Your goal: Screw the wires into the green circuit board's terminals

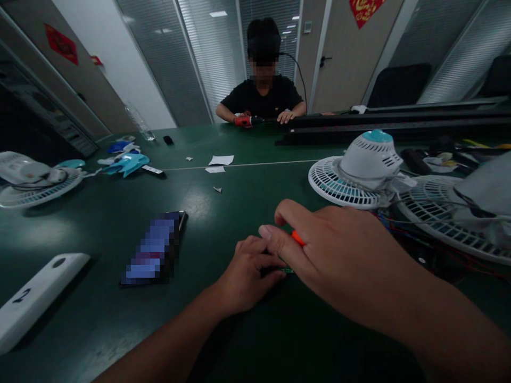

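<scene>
The left hand (pixel 251 274) lies curled on the desk (pixel 99 319), pressing down a small green part (pixel 288 271) just right of the phone (pixel 154 250). The right hand (pixel 331 250) pinches an orange tool (pixel 297 238) above it; both are mostly hidden.

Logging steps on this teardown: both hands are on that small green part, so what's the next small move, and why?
Probably press the orange-handled tool down onto the small green part. The right hand grips the tool right over it, and the left hand pins the part to the green table.
</scene>
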`<state>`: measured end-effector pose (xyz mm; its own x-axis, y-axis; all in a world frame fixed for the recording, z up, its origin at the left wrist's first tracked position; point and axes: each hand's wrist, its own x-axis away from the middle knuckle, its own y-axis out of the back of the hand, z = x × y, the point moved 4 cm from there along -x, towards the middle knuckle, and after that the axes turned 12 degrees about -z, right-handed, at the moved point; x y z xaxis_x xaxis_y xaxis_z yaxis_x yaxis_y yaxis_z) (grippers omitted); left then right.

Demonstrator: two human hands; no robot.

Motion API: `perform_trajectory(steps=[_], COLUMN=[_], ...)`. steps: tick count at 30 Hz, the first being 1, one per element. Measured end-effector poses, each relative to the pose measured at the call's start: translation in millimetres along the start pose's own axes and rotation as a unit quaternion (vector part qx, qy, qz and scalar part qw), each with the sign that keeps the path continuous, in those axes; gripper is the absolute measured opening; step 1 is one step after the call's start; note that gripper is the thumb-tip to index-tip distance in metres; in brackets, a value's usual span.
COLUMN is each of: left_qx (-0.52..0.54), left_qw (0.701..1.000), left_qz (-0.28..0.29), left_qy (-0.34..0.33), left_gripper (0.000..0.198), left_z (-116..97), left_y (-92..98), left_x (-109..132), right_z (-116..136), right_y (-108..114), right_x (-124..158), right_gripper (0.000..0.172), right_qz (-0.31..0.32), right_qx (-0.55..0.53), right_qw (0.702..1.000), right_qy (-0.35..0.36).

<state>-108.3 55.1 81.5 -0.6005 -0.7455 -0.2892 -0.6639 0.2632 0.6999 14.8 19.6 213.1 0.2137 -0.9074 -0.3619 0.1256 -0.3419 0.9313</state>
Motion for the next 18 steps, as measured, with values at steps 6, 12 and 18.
perform_trajectory(steps=[6,12,18], left_qx=[-0.018,-0.021,-0.029], left_qw=[0.999,0.999,0.999], left_qz=[-0.019,-0.020,-0.016], left_qy=[-0.020,-0.026,-0.028], left_gripper=[0.011,0.012,0.011], left_z=[-2.6,-5.0,-5.7], left_y=[2.1,3.8,3.8], left_x=[-1.4,-2.4,-2.4], right_z=[-0.2,-1.6,-2.2], right_y=[-1.6,-3.5,-3.6], right_x=[-1.0,1.6,1.4], right_gripper=[0.021,0.018,0.019], right_qz=[0.009,0.017,-0.011], right_qx=[0.033,0.018,-0.014], right_qw=[0.999,1.000,1.000], right_qy=[0.015,0.003,0.013])
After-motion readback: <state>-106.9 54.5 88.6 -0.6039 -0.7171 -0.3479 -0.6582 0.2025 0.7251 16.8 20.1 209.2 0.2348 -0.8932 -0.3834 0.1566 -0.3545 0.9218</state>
